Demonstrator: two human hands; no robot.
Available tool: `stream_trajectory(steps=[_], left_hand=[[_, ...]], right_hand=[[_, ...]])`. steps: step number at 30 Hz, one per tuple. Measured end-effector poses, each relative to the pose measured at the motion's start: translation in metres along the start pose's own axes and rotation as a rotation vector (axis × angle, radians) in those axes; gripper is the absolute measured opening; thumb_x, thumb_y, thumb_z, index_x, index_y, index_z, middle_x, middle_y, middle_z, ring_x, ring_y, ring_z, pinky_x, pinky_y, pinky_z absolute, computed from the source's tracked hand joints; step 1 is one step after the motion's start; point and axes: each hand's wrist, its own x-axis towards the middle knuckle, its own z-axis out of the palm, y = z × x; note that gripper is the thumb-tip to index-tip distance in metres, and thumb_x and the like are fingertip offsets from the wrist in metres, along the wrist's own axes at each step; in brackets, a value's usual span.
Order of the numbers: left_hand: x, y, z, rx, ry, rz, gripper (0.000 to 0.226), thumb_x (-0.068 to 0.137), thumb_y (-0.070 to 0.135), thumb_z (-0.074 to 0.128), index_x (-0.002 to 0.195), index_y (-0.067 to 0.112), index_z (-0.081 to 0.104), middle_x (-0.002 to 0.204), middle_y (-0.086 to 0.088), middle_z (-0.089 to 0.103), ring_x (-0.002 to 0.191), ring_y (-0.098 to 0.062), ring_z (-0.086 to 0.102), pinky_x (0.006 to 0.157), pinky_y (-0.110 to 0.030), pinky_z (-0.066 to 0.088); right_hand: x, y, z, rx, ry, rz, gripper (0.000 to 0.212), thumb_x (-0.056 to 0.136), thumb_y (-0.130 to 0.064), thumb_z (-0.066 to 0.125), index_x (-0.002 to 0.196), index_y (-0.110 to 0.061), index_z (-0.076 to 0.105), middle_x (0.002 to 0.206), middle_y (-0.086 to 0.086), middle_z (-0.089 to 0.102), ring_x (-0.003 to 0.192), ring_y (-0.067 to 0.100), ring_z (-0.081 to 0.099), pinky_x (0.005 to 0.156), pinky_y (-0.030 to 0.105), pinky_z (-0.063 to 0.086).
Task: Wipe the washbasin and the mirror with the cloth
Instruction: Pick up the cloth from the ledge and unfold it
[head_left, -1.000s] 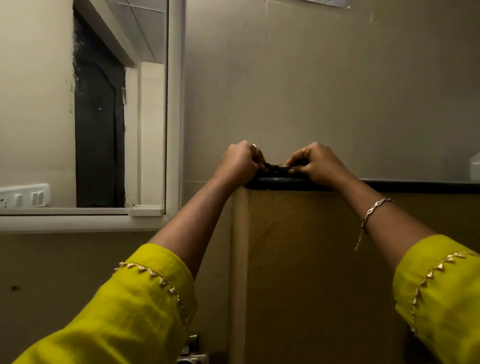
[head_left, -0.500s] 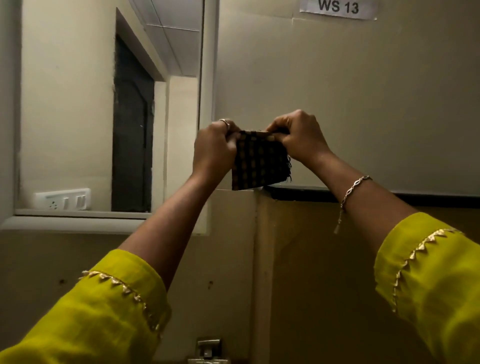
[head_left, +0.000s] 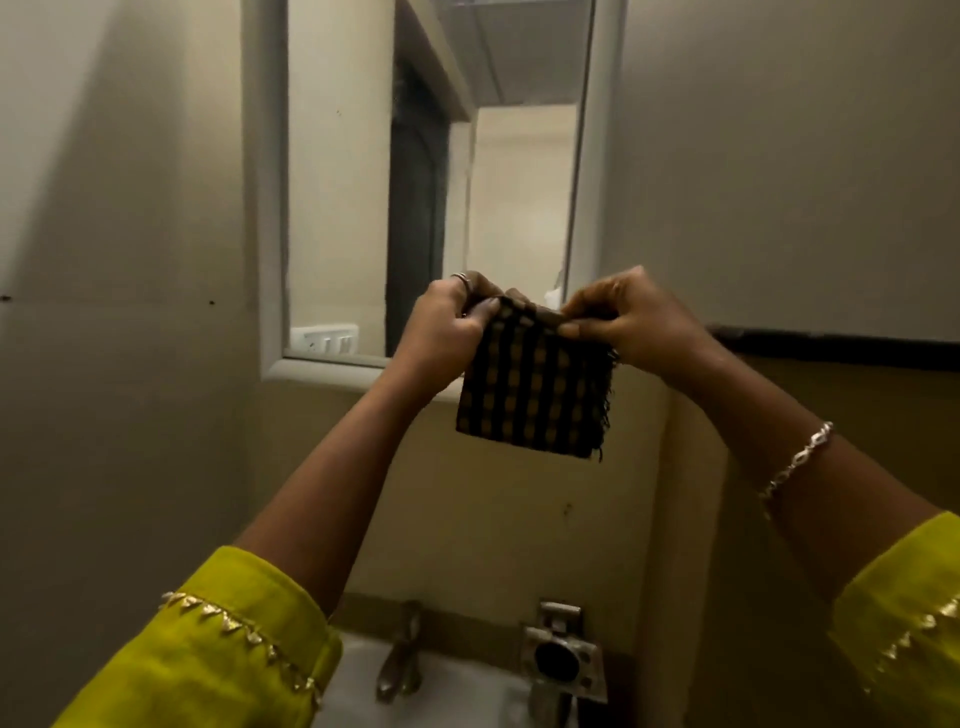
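Looking at the biggest thing first, the plain beige wall (head_left: 130, 312) takes up most of the view, with a tall mirror (head_left: 363, 182) in a pale frame set into it, reflecting a dark doorway and a white switch plate. Below, at the bottom edge, is the white washbasin (head_left: 457, 691) with a metal tap (head_left: 400, 660) on it and some square metal fitting (head_left: 563, 662) just to the right. Both arms in yellow sleeves reach up in front of the mirror's lower right corner. Left hand (head_left: 447, 332) and right hand (head_left: 628, 322) are both curled tight, pinching the top edge of a small dark checked cloth (head_left: 535, 395), which hangs down folded between them, clear of the basin. Bracelet (head_left: 795, 462) on the right wrist, ring (head_left: 461, 279) on the left hand.
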Motion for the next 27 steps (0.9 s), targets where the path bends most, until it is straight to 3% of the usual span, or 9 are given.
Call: stream_trajectory(steps=[3, 9, 12, 15, 18, 22, 27], left_hand=[[-0.027, -0.015, -0.014, 0.033, -0.109, -0.082, 0.014, 0.094, 0.011, 0.046, 0.088, 0.016, 0.057, 0.08, 0.006, 0.056, 0.077, -0.005, 0.052, 0.068, -0.021, 0.043], [-0.077, -0.046, -0.034, 0.076, -0.278, -0.202, 0.019, 0.093, 0.014, 0.047, 0.082, 0.026, 0.054, 0.087, 0.004, 0.057, 0.087, -0.013, 0.054, 0.077, -0.028, 0.046], [-0.1, -0.062, -0.042, 0.113, -0.339, -0.27, 0.019, 0.093, 0.014, 0.046, 0.081, 0.026, 0.055, 0.086, 0.005, 0.056, 0.09, -0.015, 0.055, 0.08, -0.03, 0.046], [-0.119, -0.077, -0.049, 0.162, -0.403, -0.316, 0.021, 0.093, 0.012, 0.046, 0.078, 0.024, 0.053, 0.081, 0.005, 0.054, 0.085, -0.015, 0.054, 0.078, -0.032, 0.046], [-0.136, -0.097, -0.059, 0.218, -0.433, -0.33, 0.015, 0.091, 0.009, 0.048, 0.082, 0.015, 0.057, 0.081, 0.0, 0.056, 0.084, -0.02, 0.055, 0.08, -0.038, 0.046], [-0.158, -0.126, -0.072, 0.266, -0.442, -0.391, 0.014, 0.091, 0.008, 0.049, 0.096, 0.004, 0.061, 0.097, -0.016, 0.063, 0.095, -0.029, 0.058, 0.084, -0.038, 0.046], [-0.189, -0.158, -0.088, 0.281, -0.458, -0.416, 0.016, 0.09, 0.008, 0.051, 0.098, 0.004, 0.064, 0.099, -0.015, 0.065, 0.094, -0.025, 0.058, 0.08, -0.033, 0.044]], right_hand=[[-0.016, 0.01, 0.032, 0.14, -0.127, 0.034, 0.017, 0.084, -0.006, 0.06, 0.079, -0.021, 0.063, 0.085, -0.001, 0.063, 0.083, 0.008, 0.059, 0.075, 0.019, 0.051], [-0.046, 0.034, 0.09, 0.366, -0.42, 0.166, 0.011, 0.085, -0.011, 0.058, 0.094, -0.011, 0.065, 0.089, 0.005, 0.067, 0.078, 0.007, 0.065, 0.066, 0.017, 0.052], [-0.059, 0.034, 0.124, 0.509, -0.558, 0.235, 0.036, 0.079, -0.029, 0.068, 0.108, -0.007, 0.063, 0.099, 0.008, 0.07, 0.092, 0.019, 0.067, 0.075, 0.026, 0.055], [-0.07, 0.024, 0.163, 0.563, -0.667, 0.307, 0.046, 0.067, -0.027, 0.076, 0.106, -0.004, 0.062, 0.099, 0.013, 0.07, 0.092, 0.027, 0.068, 0.079, 0.033, 0.057], [-0.082, 0.013, 0.203, 0.549, -0.648, 0.382, 0.023, 0.077, -0.014, 0.069, 0.098, -0.009, 0.062, 0.094, 0.01, 0.07, 0.088, 0.024, 0.069, 0.077, 0.031, 0.058], [-0.096, 0.006, 0.248, 0.548, -0.579, 0.514, 0.007, 0.087, -0.009, 0.059, 0.092, -0.005, 0.061, 0.088, 0.011, 0.068, 0.083, 0.022, 0.068, 0.078, 0.032, 0.055], [-0.11, -0.006, 0.29, 0.557, -0.587, 0.607, 0.011, 0.09, -0.009, 0.054, 0.082, -0.012, 0.06, 0.082, 0.007, 0.066, 0.079, 0.02, 0.065, 0.074, 0.03, 0.053]])
